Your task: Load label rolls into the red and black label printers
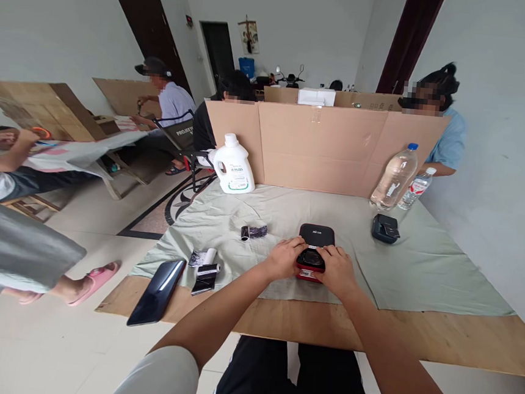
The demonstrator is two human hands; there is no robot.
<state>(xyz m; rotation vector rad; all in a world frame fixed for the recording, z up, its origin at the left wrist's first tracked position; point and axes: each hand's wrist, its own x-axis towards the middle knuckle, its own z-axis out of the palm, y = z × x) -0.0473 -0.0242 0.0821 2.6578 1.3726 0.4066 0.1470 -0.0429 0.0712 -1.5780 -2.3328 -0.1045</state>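
The person is holding a small black and red device (311,259) with both hands near the front middle of the tabletop (416,333), on the pale green cloth (422,266). The left hand (285,257) is closing around its side at 9 o'clock, and the right hand (339,271) is covering the side at 3 o'clock, fingers curled on the case. The lid (317,235) is standing open toward 12 o'clock. The device is looking like hard plastic, stiff and probably light, perhaps a little smooth, so the two sides of the base seem the safest hold; the hinged lid may be the weaker part. A small roll (253,232) is lying at 10 o'clock, a phone (157,291) at 8 o'clock, and a black box (385,228) at 2 o'clock.
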